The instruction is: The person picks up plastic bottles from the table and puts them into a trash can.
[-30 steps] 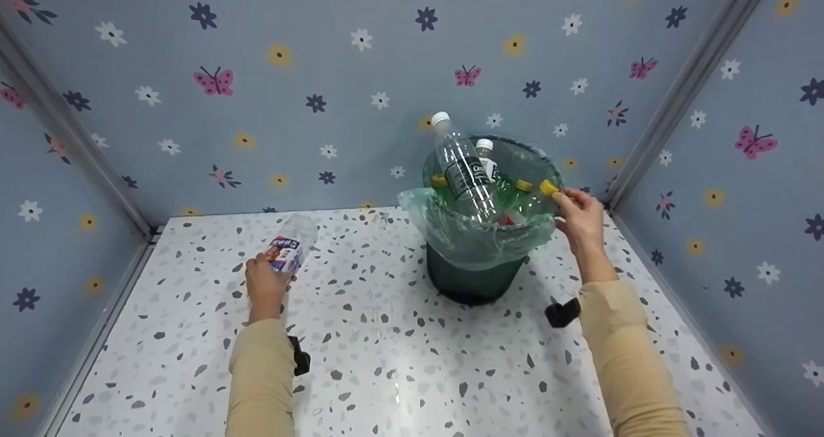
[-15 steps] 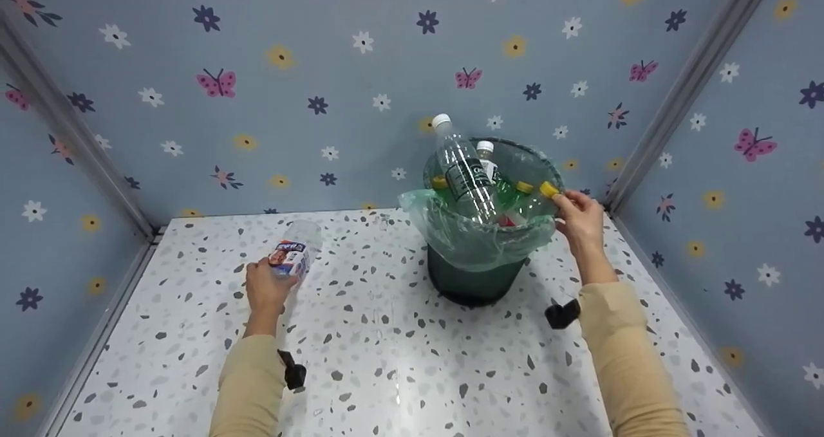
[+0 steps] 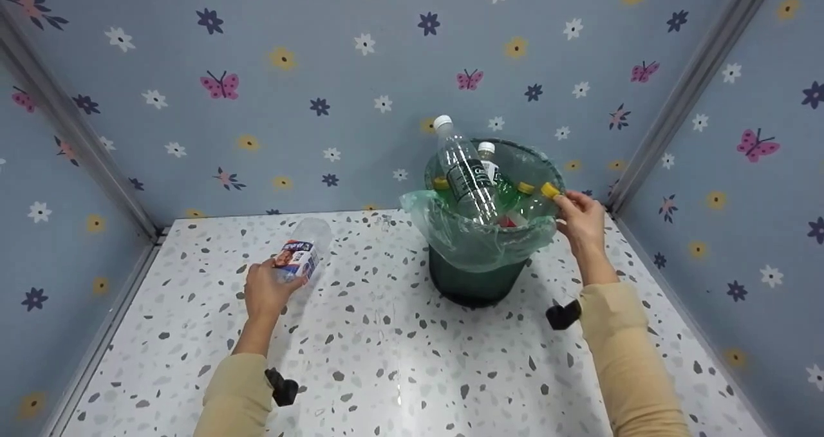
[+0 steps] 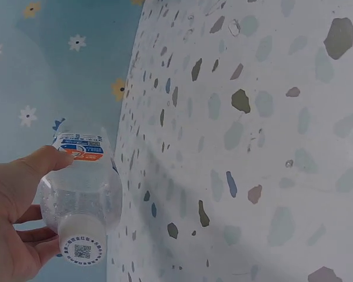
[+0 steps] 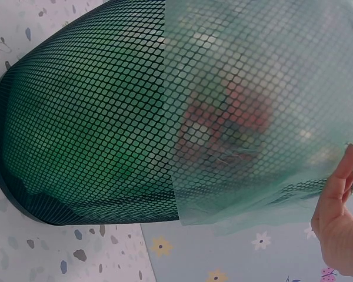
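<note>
My left hand [image 3: 267, 292] grips a clear plastic bottle [image 3: 302, 250] with a blue and orange label. In the left wrist view the bottle's white cap [image 4: 82, 239] points toward the camera, thumb on one side and fingers on the other. A dark green mesh bin [image 3: 476, 282] stands upright at the right, lined with a translucent green bag [image 3: 479, 250] folded over its rim. My right hand [image 3: 584, 224] holds the bin's right rim together with the bag, close to a yellow cap [image 3: 550, 190]. The right wrist view shows the thumb over that rim.
Several bottles lie in the bin. A tall clear bottle [image 3: 470, 183] with a white cap sticks out, leaning left. Flowered walls [image 3: 322, 51] rise behind and on both sides. The speckled white surface [image 3: 373, 360] spreads in front of the bin.
My left hand has moved slightly right with the bottle, and the left forearm has swung down and left. My right hand has stayed on the rim. The bin and its bottles look the same.
</note>
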A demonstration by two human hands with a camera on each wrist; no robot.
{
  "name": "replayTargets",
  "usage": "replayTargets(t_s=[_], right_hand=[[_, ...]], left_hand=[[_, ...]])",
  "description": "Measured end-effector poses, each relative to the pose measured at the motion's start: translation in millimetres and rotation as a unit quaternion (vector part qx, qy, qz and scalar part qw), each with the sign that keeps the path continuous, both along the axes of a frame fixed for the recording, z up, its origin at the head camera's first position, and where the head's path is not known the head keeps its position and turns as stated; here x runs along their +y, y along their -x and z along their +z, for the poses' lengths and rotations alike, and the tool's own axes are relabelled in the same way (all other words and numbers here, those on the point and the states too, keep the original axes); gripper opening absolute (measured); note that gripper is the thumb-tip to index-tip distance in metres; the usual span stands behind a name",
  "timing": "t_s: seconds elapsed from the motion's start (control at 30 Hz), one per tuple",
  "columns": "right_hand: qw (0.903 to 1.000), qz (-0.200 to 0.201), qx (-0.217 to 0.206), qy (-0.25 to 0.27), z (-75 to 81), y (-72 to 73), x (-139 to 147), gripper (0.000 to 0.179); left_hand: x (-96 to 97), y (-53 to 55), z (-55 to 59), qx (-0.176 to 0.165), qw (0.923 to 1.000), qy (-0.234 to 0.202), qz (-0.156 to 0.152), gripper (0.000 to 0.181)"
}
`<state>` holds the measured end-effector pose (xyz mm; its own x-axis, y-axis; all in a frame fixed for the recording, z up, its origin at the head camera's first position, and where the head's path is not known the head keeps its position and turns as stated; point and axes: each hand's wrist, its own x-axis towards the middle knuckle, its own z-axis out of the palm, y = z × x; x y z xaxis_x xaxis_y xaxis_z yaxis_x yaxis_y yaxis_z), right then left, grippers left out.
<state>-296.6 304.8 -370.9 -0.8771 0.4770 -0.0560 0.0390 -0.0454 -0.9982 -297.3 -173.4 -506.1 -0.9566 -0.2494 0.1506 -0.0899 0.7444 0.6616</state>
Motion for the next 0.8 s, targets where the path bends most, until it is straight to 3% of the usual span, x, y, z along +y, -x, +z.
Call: replayTargets(t_s=[0.33,0.47,0.8], right_hand=[[0.9999,0.003,-0.01,0.002,0.5,-1.3,0.3,0.033],[1.0,0.0,-0.005,-0.004,-0.3,-1.1,-0.1,0.035],[1.0,-0.002,0.003,-0.006,-0.6,-0.3,-0.4,0.036]], left_hand=[[11.2,-21.6,22.3,0.052,0.9983,-0.015,-0.023,0.067],[17.3,-29.1,36.6,0.065,0.9972,-0.019,-0.032,0.065],[37.4,-46.2,75.4,0.137,0.988,-0.027,-0.065,0.064]])
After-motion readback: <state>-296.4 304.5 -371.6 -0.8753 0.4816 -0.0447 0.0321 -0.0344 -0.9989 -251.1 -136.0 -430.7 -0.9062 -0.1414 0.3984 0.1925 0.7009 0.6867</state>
